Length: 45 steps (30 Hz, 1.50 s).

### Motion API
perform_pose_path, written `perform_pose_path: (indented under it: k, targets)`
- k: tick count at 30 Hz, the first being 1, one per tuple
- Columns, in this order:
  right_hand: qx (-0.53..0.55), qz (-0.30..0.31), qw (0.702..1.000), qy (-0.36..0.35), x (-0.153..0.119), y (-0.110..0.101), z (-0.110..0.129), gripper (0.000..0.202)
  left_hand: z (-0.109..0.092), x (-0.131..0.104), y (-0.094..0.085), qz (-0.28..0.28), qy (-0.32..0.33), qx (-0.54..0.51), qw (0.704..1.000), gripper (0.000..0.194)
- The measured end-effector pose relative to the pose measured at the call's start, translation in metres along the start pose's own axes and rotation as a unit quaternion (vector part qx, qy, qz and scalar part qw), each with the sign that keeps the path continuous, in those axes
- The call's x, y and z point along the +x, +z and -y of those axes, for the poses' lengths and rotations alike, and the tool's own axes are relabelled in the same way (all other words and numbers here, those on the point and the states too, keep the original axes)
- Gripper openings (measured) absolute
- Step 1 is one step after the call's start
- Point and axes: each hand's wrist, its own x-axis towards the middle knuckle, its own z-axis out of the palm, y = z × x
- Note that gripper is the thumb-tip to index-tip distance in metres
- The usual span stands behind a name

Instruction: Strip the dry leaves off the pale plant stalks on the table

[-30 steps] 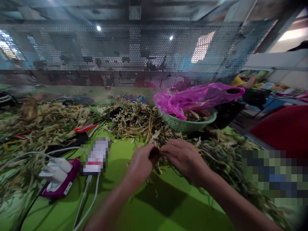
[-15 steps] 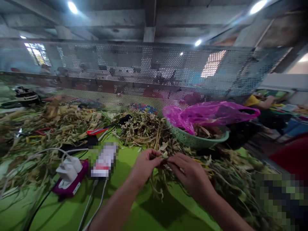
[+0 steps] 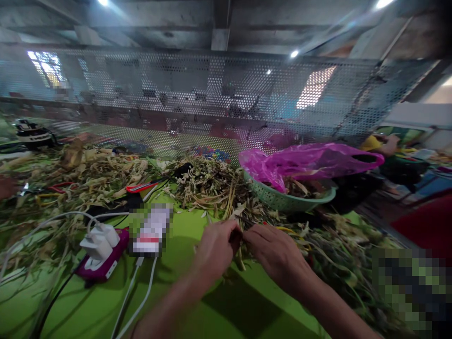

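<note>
My left hand [image 3: 216, 249] and my right hand [image 3: 273, 254] meet over the green tabletop, their fingertips nearly touching. Both are closed in a pinch on dried plant strands [image 3: 240, 262], whose lower end hangs between them. The fingers cover most of what they hold. Just beyond lies a heap of dry, brownish-green stalks and leaves [image 3: 208, 186]. More of this plant matter [image 3: 348, 268] spreads to the right of my right hand.
A green basket [image 3: 282, 200] with a pink plastic bag [image 3: 307, 162] stands behind the right hand. Left are a phone [image 3: 151, 230], a purple power strip [image 3: 115, 263] with white chargers and cables, and a red cutter [image 3: 141, 187]. Another person's hand [image 3: 6, 186] shows far left. A perforated metal screen [image 3: 169, 99] stands behind.
My left hand has rolled over, its back now hiding the pinch. The pale knot of plant between the fingertips is out of sight, and fewer strands hang below. Another person's hand has appeared at far left.
</note>
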Motion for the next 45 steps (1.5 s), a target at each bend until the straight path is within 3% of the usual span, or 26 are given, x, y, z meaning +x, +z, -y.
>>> perform_pose_path:
  k: [4,7,11,15,17,22,25,28,33,39,42,45]
  targets:
    - [0.153,0.007,0.985,0.080,0.002,-0.001,-0.017,0.018,0.005,0.004,-0.002,0.080,-0.055,-0.096,0.991,0.006]
    - [0.293,-0.001,0.939,0.178,0.005,0.002,-0.026,0.012,0.004,0.009,-0.005,0.137,-0.125,-0.289,0.939,0.009]
    - [0.420,-0.014,0.868,0.264,0.007,0.008,-0.021,0.016,-0.001,0.011,-0.009,0.103,-0.193,-0.437,0.873,0.024]
    - [0.481,0.003,0.826,0.294,0.007,0.016,-0.010,0.023,0.002,0.012,-0.008,0.052,-0.214,-0.454,0.863,0.026]
    - [0.456,-0.004,0.845,0.279,0.007,0.019,-0.008,0.022,0.005,0.013,-0.007,0.035,-0.220,-0.444,0.868,0.026]
    - [0.189,-0.044,0.967,0.167,0.002,0.020,-0.004,0.016,0.009,0.015,-0.004,0.002,-0.214,-0.404,0.889,0.022]
    - [0.046,-0.058,0.993,0.096,0.000,0.019,0.003,0.019,0.010,0.015,-0.003,-0.006,-0.188,-0.343,0.920,0.017]
    - [-0.021,-0.056,0.997,0.041,0.000,0.018,0.011,0.021,0.010,0.014,-0.001,-0.022,-0.161,-0.251,0.954,0.011]
    - [-0.024,-0.057,0.998,0.007,0.000,0.016,0.014,0.026,0.011,0.012,0.006,-0.041,-0.132,-0.167,0.976,0.008]
    - [0.080,-0.052,0.990,0.104,0.001,0.015,0.008,0.020,0.009,0.006,0.011,-0.075,-0.008,-0.006,0.997,0.009]
    - [0.144,-0.041,0.976,0.157,0.004,0.014,0.009,0.017,0.006,0.001,0.011,-0.105,0.048,0.088,0.989,0.015]
    - [0.221,-0.028,0.956,0.191,0.005,0.015,0.011,0.020,0.002,-0.004,0.011,-0.100,0.072,0.153,0.981,0.016]
